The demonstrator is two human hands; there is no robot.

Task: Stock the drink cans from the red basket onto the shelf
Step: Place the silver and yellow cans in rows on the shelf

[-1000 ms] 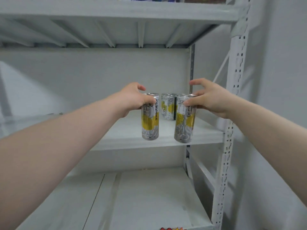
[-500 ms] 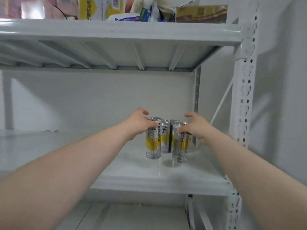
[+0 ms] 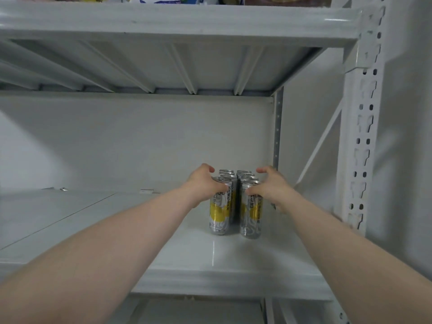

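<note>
Head view: the grey shelf (image 3: pixel 233 258) fills most of the frame, with open board running wide to the left, the upper shelf (image 3: pixel 177 22) overhead and the perforated post (image 3: pixel 360 136) close on the right. The drink cans (image 3: pixel 245 177) stand upright in two rows near the right end. My left hand (image 3: pixel 203 183) grips the front left can (image 3: pixel 219 213) by its top, and my right hand (image 3: pixel 271 185) grips the front right can (image 3: pixel 251 216) the same way. The labels are silver and yellow, the print too blurred to read.
</note>
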